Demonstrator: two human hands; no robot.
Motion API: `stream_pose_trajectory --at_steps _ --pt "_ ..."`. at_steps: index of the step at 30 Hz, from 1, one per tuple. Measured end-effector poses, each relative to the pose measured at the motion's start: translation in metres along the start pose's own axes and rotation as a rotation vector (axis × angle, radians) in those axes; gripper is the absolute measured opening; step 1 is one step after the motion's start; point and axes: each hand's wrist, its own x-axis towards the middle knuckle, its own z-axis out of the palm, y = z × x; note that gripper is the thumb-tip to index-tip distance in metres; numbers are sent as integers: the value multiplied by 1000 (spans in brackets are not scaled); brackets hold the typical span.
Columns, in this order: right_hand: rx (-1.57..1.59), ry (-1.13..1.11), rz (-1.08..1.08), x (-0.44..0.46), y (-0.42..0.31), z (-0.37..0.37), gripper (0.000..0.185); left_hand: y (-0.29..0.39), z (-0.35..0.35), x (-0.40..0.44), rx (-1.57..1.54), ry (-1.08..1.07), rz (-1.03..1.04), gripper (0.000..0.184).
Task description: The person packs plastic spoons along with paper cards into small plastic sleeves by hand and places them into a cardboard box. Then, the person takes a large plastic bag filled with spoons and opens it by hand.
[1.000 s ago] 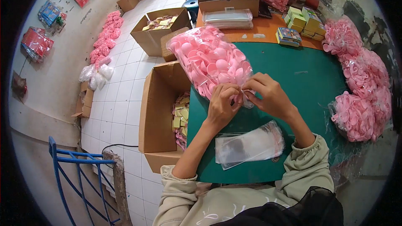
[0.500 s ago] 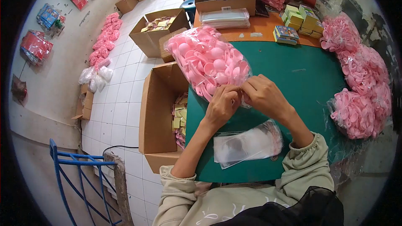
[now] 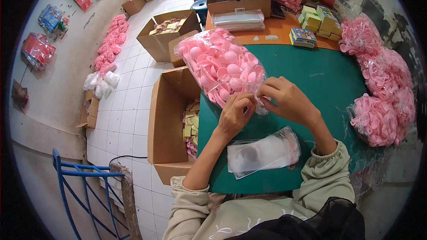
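Observation:
A clear plastic bag full of pink plastic spoons [image 3: 224, 69] lies on the green tabletop [image 3: 307, 80], its gathered end towards me. My left hand [image 3: 237, 114] is closed in a pinch on that gathered end. On the other side of the same end, my right hand [image 3: 287, 100] pinches the plastic between thumb and fingers. A crumpled tip of the bag hangs below the fingertips; whether a tie is there I cannot make out. Just below my hands lies a pile of flat clear plastic sleeves [image 3: 264, 153].
Several more bags of pink spoons [image 3: 382, 75] line the right edge. Small card boxes [image 3: 304, 38] and stacked sleeves [image 3: 238, 19] sit on the orange surface at the back. An open carton [image 3: 171, 106] with yellow-labelled pieces stands against the left edge.
My right hand has moved slightly to the right and its fingers have spread a little from the left hand. More of the gathered plastic shows between them. The bag stays in place.

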Motion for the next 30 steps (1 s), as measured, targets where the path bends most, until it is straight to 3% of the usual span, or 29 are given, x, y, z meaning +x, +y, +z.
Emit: stream_pose_trajectory --at_steps 12,19,27,30 --pt "-58 -109 4 -4 4 9 11 0 -3 -2 84 -73 86 45" --pt "-45 -158 1 -2 1 12 12 0 -4 -2 97 -71 75 36" --pt "-92 -111 -43 0 5 20 14 -5 -9 -1 74 -125 74 36" --pt "-54 -95 -42 0 9 24 16 -4 -1 -7 -68 -52 -108 37"
